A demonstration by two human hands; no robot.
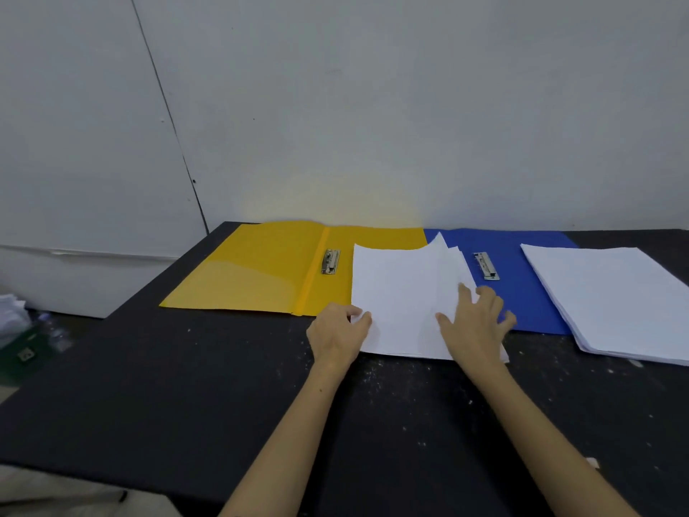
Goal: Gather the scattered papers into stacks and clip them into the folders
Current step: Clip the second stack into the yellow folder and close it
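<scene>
An open yellow folder (261, 274) with a metal clip (330, 261) lies at the back of the black table (186, 386). To its right lies an open blue folder (522, 292) with its own clip (485, 266). A loose pile of white papers (399, 292) overlaps both folders. My left hand (337, 335) pinches the pile's left edge near its front corner. My right hand (475, 322) rests flat on the pile's right side, fingers spread. A second, neater stack of white papers (611, 296) sits on the right part of the blue folder.
A white wall rises right behind the folders. Left of the table, low down, lie crumpled white papers (11, 311) and a green item (26, 352). White specks dot the table in front of the pile.
</scene>
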